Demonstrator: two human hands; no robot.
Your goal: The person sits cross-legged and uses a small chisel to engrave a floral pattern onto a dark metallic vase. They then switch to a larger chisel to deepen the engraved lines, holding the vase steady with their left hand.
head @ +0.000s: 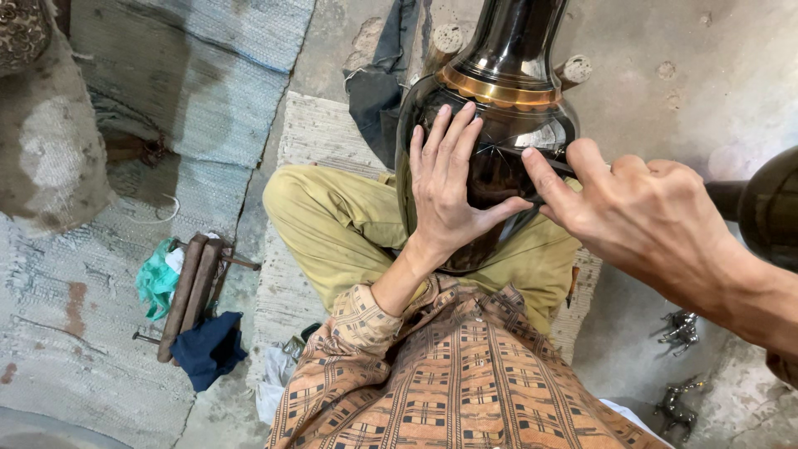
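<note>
The big black vase with its brass band rests tilted across the seated person's lap, on the khaki trousers. The left hand lies flat on the vase's belly, fingers spread wide, steadying it. The right hand pinches a thin dark tool between thumb and fingers, its tip against the surface where faint scratched lines show. This looks like the engraving step, part-way through a pattern. The next stroke likely calls for a firm brace and a steady tool, since the glossy curve could let the tip slip. Further out, a woven mat, metal rods and a dark blue cloth lie on the floor.
</note>
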